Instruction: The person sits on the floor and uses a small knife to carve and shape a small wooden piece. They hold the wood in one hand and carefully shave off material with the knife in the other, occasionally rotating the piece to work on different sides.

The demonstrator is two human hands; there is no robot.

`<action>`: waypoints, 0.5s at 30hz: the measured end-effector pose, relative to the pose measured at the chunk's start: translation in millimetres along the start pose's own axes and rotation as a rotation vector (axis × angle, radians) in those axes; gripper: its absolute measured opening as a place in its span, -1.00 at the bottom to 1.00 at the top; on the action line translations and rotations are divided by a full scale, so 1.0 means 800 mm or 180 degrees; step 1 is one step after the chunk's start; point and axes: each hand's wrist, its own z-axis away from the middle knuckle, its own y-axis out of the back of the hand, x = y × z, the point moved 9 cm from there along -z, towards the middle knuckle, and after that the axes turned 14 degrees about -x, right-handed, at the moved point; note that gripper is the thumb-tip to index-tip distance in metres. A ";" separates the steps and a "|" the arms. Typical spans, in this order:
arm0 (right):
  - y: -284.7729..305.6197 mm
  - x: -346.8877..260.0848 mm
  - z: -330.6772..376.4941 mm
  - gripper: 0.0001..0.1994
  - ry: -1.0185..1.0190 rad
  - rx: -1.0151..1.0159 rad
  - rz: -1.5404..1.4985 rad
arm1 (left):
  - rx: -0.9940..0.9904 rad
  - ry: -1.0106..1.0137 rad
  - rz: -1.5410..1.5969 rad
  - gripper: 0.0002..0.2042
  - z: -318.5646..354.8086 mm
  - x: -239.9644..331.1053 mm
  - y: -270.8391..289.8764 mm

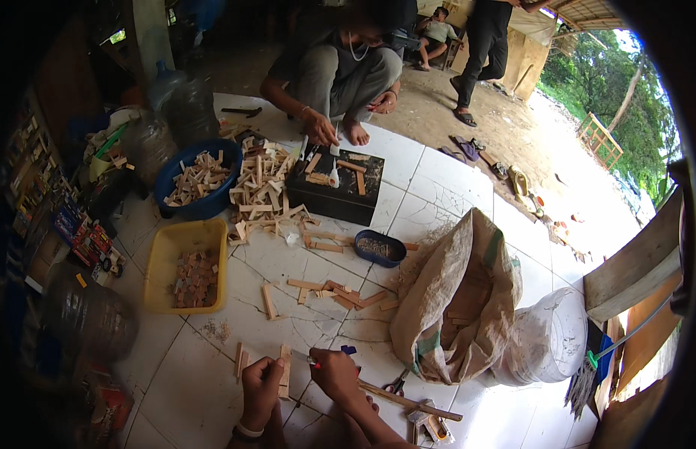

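Wooden stick, short pale flat piece (285,372), stands on the white tiled floor (213,389) at the bottom of the head view, pinched in my left hand (259,383). My right hand (334,372) is closed on a thin pen-like tool (307,359), tip at the stick. The two hands sit close, just apart. Looks like marking or trimming; the next move calls for a steady stick and a careful tip. Two more pale sticks (240,361) lie just beside. Cracked tiles carry a yellow plastic tub (162,258) of brown blocks, a blue round basin (175,176) of offcuts, a burlap sack (456,299), a white bucket (548,340), and scissors (396,385). Another person (340,71) squats at a black box (336,187). Open shed, trees beyond.
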 end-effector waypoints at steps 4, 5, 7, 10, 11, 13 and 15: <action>-0.003 -0.020 0.012 -0.88 0.0506 -0.0115 -0.0570 | 0.0068 0.0071 -0.0108 -0.66 0.001 -0.001 0.004; -0.001 -0.023 0.014 -0.85 0.0606 -0.0108 -0.0690 | 0.0082 0.0040 -0.0146 -0.62 0.003 0.001 0.004; -0.013 -0.025 0.017 -0.79 0.0622 -0.0479 -0.0450 | 0.0041 -0.0113 -0.0186 -0.60 0.001 0.005 0.004; -0.032 -0.024 0.024 -0.79 0.0556 -0.0910 0.0017 | -0.0016 -0.0225 -0.0391 -0.59 0.000 0.003 0.007; -0.030 -0.023 0.026 -0.79 0.0545 -0.0829 0.0099 | -0.0044 -0.0228 -0.0368 -0.60 -0.002 -0.002 0.008; -0.028 -0.021 0.032 -0.78 0.0507 -0.0685 0.0263 | -0.0102 -0.0215 -0.0311 -0.61 -0.007 -0.012 0.008; -0.025 -0.010 0.032 -0.79 0.0175 -0.0636 0.0527 | -0.0184 -0.0029 0.0116 -0.63 -0.009 -0.029 0.003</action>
